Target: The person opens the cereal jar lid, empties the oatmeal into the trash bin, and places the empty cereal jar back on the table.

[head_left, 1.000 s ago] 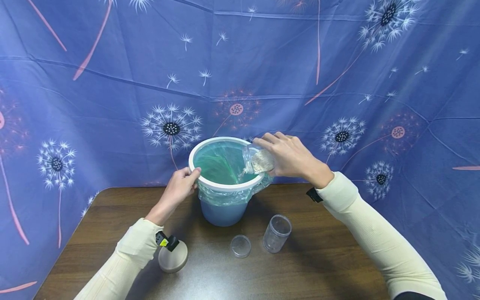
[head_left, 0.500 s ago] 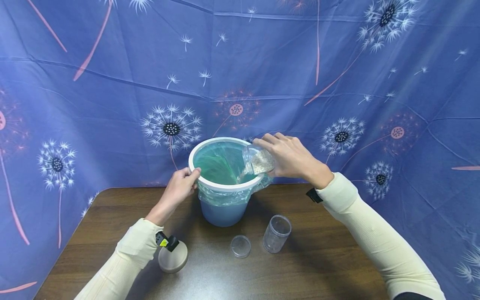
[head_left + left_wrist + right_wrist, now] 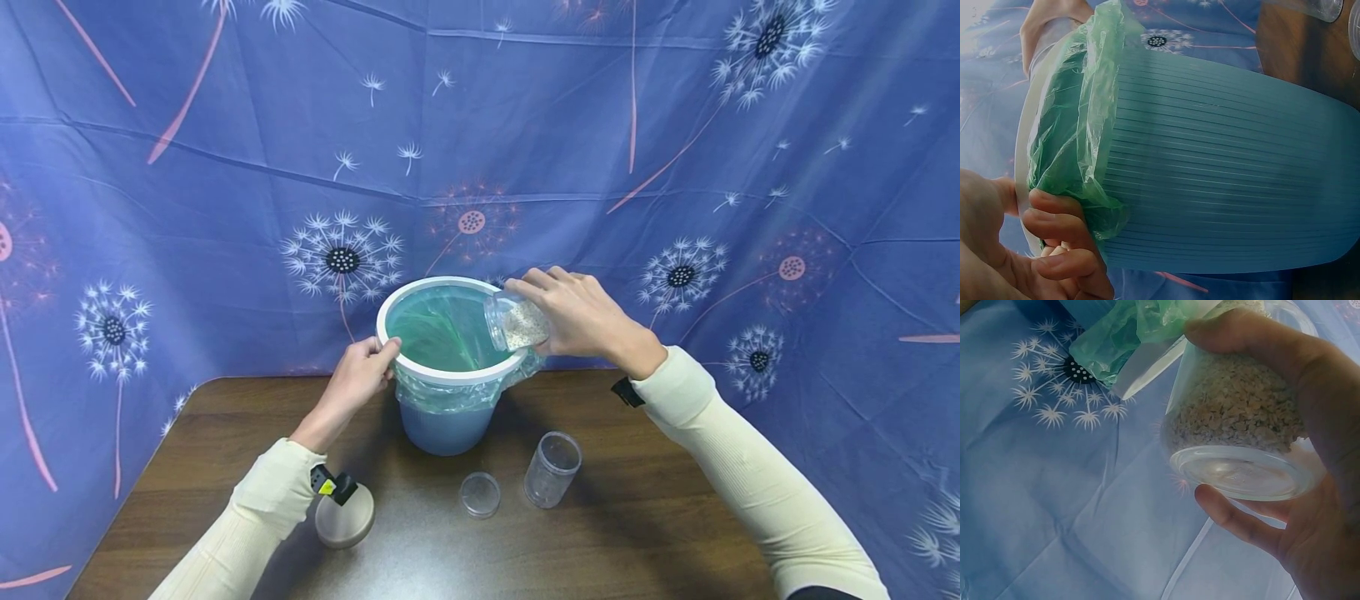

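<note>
A blue bin [image 3: 442,429] with a white rim ring [image 3: 450,377] stands upright on the table, lined with a translucent green bag [image 3: 431,325] whose edge is folded over the outside. My left hand [image 3: 354,375] pinches the rim on its left side, thumb on top and fingers [image 3: 1060,228] curled beneath it against the bag. On the opposite side, my right hand [image 3: 581,312] grips a clear jar [image 3: 521,323], tipped sideways with its mouth over the bin's opening. Pale flakes like oats [image 3: 1235,403] fill much of the jar. In the right wrist view, the thumb lies along its side.
In front of the bin, an empty clear jar [image 3: 552,471] stands upright beside a small clear lid [image 3: 480,494]. A round beige lid [image 3: 345,517] lies near my left forearm on the wooden table [image 3: 637,517]. A blue dandelion-print cloth [image 3: 525,142] hangs behind.
Flakes were falling from the jar's mouth earlier; now none show falling. The jar's mouth has lifted a little. My left hand keeps its place on the rim.
</note>
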Available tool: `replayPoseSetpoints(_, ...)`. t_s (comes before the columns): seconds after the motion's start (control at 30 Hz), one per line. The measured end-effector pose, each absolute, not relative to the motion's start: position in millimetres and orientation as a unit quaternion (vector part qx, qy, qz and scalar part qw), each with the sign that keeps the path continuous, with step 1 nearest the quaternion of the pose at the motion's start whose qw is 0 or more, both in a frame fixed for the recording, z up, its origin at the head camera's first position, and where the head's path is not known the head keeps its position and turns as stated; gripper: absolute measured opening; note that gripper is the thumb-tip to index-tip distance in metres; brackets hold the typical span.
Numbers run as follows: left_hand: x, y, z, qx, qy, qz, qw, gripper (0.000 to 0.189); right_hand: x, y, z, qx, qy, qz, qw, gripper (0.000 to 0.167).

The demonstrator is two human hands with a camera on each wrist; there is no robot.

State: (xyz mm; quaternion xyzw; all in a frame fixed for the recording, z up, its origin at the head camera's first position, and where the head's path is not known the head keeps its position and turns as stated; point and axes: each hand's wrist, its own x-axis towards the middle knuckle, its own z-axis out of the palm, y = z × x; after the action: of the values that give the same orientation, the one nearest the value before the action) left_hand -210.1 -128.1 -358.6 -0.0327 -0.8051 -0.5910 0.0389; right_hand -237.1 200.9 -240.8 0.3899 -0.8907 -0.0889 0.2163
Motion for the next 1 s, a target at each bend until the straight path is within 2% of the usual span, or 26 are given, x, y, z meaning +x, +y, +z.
replayPoseSetpoints(1.0, -210.7, -128.8, -359.5, -0.033, -0.793, -0.608, 0.031, 0.038, -238.5, 197.5, -239.1, 0.398, -0.883, -0.114, 0.219, 0.106)
